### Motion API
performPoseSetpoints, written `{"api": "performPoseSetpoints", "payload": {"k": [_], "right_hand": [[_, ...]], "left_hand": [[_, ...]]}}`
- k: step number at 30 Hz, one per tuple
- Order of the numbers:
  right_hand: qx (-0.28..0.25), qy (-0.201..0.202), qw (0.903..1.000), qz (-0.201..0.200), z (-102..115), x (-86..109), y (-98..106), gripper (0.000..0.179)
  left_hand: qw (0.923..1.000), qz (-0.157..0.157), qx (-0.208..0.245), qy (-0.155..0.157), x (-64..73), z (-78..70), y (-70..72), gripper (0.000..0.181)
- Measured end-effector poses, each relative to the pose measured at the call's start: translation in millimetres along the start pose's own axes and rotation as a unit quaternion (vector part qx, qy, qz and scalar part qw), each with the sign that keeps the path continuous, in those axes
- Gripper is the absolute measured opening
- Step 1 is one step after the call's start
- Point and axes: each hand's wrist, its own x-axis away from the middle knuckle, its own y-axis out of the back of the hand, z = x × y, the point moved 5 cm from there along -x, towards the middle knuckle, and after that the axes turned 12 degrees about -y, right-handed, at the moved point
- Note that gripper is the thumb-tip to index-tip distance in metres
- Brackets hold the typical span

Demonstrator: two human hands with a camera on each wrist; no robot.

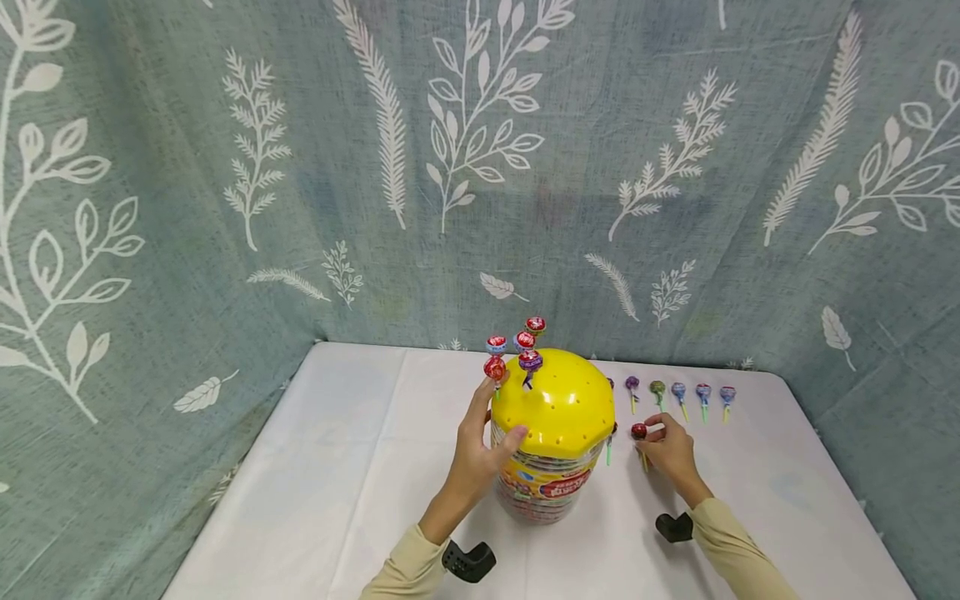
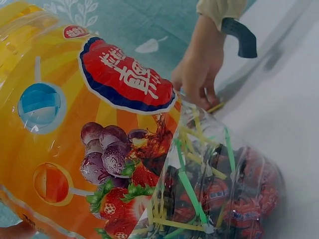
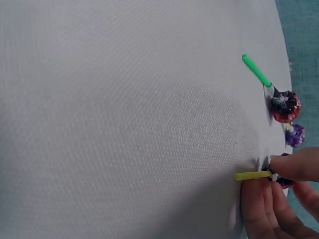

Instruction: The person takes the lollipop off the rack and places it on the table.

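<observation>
A clear plastic jar of lollipops with a domed yellow lid stands on the table. My left hand grips the lid's left edge, thumb at the front and fingers round the side. Several lollipops stand upright in holes on the lid's left part. To the right of the jar, my right hand pinches a dark red lollipop near its head, its yellow stick pointing away from the fingers. In the left wrist view the jar's fruit-printed label fills most of the picture.
Behind my right hand, a row of wrapped lollipops lies on the white table. A red lollipop with a green stick lies close to the jar's right side. Patterned cloth hangs behind and at both sides.
</observation>
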Motion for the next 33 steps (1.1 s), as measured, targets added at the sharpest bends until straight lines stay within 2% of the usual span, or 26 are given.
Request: {"api": "performPoseSetpoints", "payload": {"k": [8,12,17,27,33], "right_hand": [[0.01,0.004,0.9999,0.009,3.3,3.2,3.5,0.035],[0.015,0.04,0.9991,0.007,13.1,7.3,10.5,0.033],[0.007,0.093,0.9956,0.004,33.6,13.6,23.8,0.029],[-0.045,0.126,0.991,0.013,74.9,28.4,47.6,0.027],[-0.064,0.169,0.9834,0.015,107.7,46.7,63.4,0.026]], "left_hand": [[0.9998,-0.001,0.014,-0.012,0.2,-0.8,0.5,0.069],[0.9996,-0.002,0.019,-0.02,0.9,1.3,0.4,0.069],[0.9995,-0.001,0.021,-0.024,1.2,1.4,0.7,0.068],[0.9995,-0.002,0.016,-0.026,2.0,1.0,1.3,0.067],[0.9996,0.0,0.014,-0.023,2.7,1.5,2.3,0.066]]}}
